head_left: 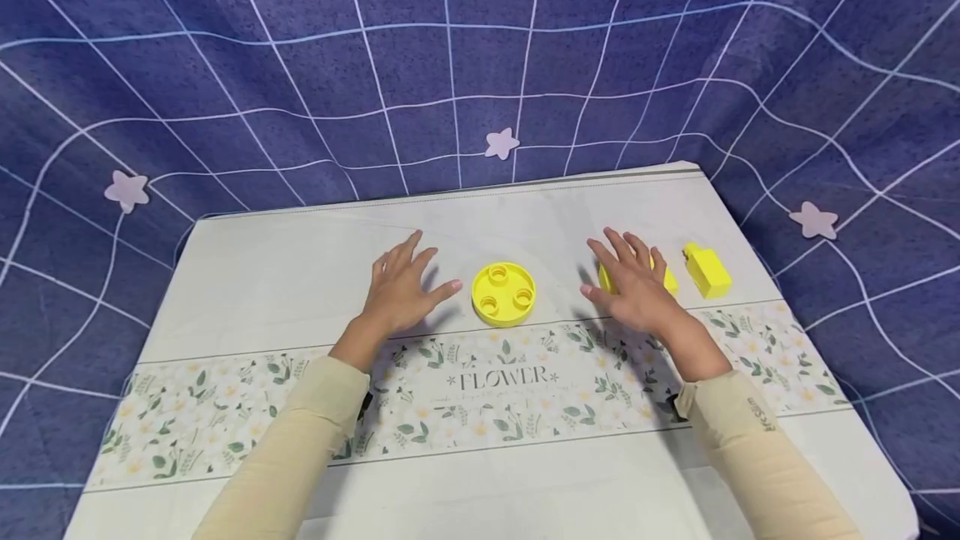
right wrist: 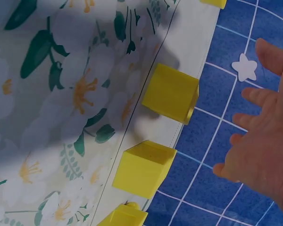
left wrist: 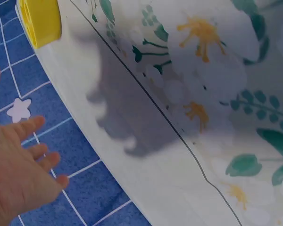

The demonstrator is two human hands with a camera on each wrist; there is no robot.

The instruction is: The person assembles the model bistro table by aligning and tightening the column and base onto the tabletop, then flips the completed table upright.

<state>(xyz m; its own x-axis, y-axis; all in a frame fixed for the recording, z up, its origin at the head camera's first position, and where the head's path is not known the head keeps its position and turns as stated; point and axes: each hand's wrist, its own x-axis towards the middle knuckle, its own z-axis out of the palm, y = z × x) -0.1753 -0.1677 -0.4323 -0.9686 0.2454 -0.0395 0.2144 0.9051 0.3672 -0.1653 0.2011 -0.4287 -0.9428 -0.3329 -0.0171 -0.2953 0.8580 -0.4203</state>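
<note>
A round yellow plastic base [head_left: 504,295] with three hollow posts lies on the table between my hands. My left hand [head_left: 397,294] hovers left of it, fingers spread and holding nothing; the left wrist view shows part of the base [left wrist: 45,21] at the top corner. My right hand [head_left: 636,290] is held above the table on the right, fingers apart. Beneath it are yellow pieces, partly covered in the head view; the right wrist view shows one yellow block [right wrist: 170,93] and a second yellow block [right wrist: 144,169]. Farther right lies a yellow block with a small knob [head_left: 707,271].
The white table cover [head_left: 300,273] has a floral band with the word FLOWER [head_left: 502,377]. Behind and beside the table hangs a blue curtain [head_left: 405,65] with pale grid lines and star shapes. The far table edge runs just beyond the yellow pieces.
</note>
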